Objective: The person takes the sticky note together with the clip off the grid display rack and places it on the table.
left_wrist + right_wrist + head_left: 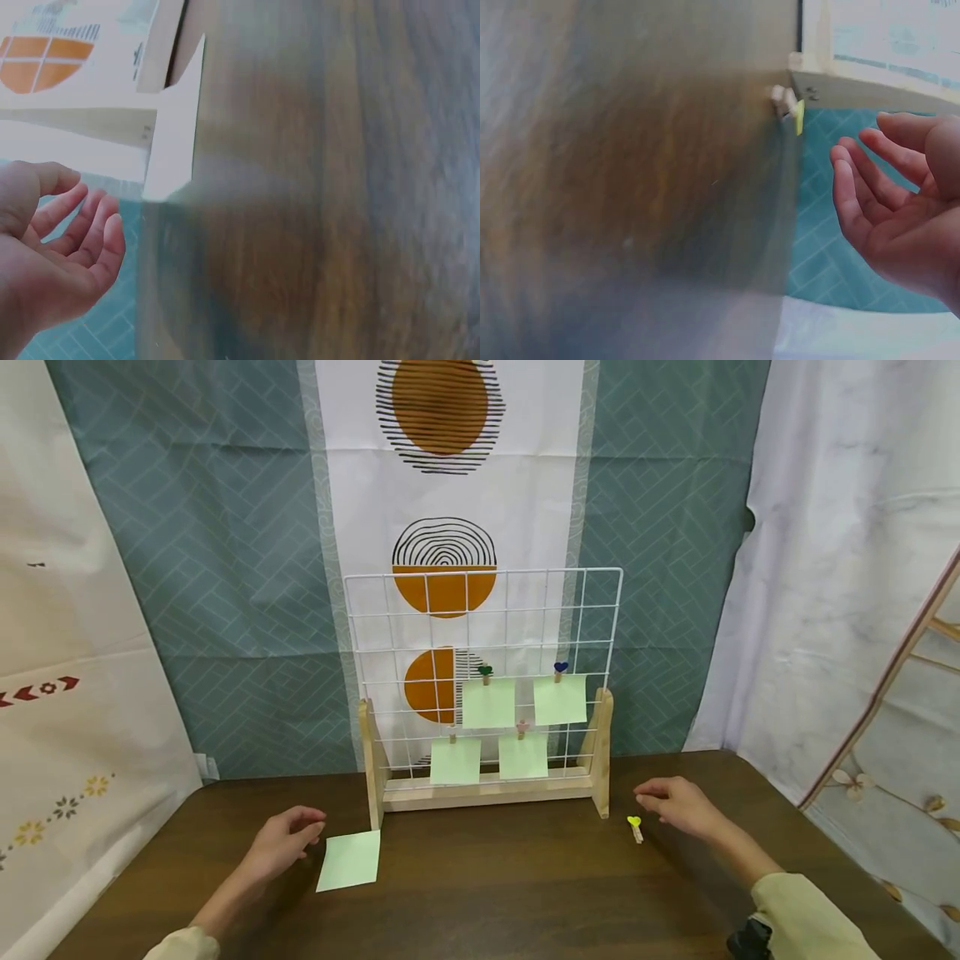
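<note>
My left hand [281, 842] hovers just left of a pale green paper note [350, 861] on the table, fingers loosely bent and holding nothing. In the left wrist view the note [174, 135] lies beyond the fingertips, apart from them. My right hand [681, 806] is over the table's right side, also holding nothing. A small wooden clothespin with a yellow heart [636, 828] lies just left of it. A white wire grid [506, 610] in a wooden stand bears several green notes [488, 703], held by clothespins with green, blue and pink hearts; one heart's colour is unclear.
The grid's wooden base [487, 794] stands at the back of the dark wooden table [495, 893], between my hands. Behind it hangs a teal and white curtain [210, 568]. Pale cloths [840, 527] hang on both sides.
</note>
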Motion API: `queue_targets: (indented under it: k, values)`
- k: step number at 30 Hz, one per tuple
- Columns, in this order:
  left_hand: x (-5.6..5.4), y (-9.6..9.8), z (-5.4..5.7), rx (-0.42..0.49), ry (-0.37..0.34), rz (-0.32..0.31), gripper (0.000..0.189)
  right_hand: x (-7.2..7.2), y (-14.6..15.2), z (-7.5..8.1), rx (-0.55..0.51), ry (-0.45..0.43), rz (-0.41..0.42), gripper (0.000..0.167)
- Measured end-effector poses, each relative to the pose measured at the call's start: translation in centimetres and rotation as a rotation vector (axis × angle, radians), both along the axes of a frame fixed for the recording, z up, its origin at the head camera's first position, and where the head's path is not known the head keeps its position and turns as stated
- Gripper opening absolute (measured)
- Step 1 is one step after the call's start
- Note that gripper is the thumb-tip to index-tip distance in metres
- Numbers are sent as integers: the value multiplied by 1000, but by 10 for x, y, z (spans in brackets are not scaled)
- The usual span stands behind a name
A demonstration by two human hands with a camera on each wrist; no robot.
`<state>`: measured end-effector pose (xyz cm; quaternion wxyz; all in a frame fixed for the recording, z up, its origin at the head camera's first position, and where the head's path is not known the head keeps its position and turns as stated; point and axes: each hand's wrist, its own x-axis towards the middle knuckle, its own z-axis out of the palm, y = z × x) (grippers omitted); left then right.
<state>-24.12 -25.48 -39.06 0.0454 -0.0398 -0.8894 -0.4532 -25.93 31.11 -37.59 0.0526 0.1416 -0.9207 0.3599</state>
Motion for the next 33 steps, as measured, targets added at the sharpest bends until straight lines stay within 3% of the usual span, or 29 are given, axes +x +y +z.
queue_targets:
  k: [7, 16, 24, 33]
  values:
    - [5, 20, 8, 15, 60, 7, 26, -1, -10, 10, -21, 79, 31, 27]
    - [8, 48, 24, 36, 124, -40, 20, 4, -38, 39, -13, 100, -13, 27]
    - [6, 68, 35, 52, 149, -67, 19, 4, -53, 58, -44, 112, 30, 31]
    - [1, 86, 52, 6, 218, -107, 22, 0, -71, 76, -80, 134, 82, 32]
